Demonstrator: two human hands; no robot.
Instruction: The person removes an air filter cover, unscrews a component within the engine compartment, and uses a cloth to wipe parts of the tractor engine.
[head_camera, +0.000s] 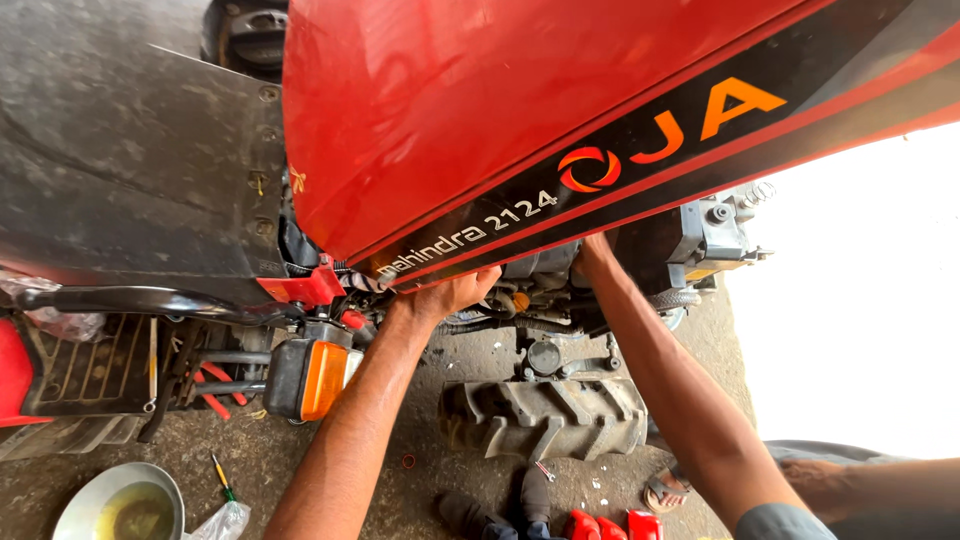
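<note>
Head cam, looking down along side of a small red tractor. Landmark: the raised red hood (520, 110) w/ black stripe along its lower edge.

L hand (450, 295) pressed up against underside of hood edge, fingers curled on the lip; grip closed round the edge, thumb side not visible. R hand (592, 252) goes up behind hood edge into the engine bay (560, 290); fingers hidden by hood, so cannot tell if grip is apart or together, or on what.

Below the hood:
- front tyre (545, 415), lugged, directly under the engine bay, on the concrete floor (420, 480)
- orange indicator lamp (312, 378) left of L forearm
- black fender (130, 160) further left of hood
- metal bowl w/ yellowish oil (125, 505) bottom left, screwdriver (222, 478) just beside it
- red-handled tools (610, 525) on floor below tyre
- grey hydraulic block (715, 230) at right end of hood

Risks, as judged from here:
- Hood appears held by L hand only; no prop seen. If grip slips, hood could drop on R wrist/forearm, which sits right under the edge.
- R hand working blind, so pinch or cut on hoses/brackets likely if it pulls out fast.
- Oil bowl is open on floor near the feet; a step back could tip it.
- Loose tools below tyre = trip hazard.
</note>
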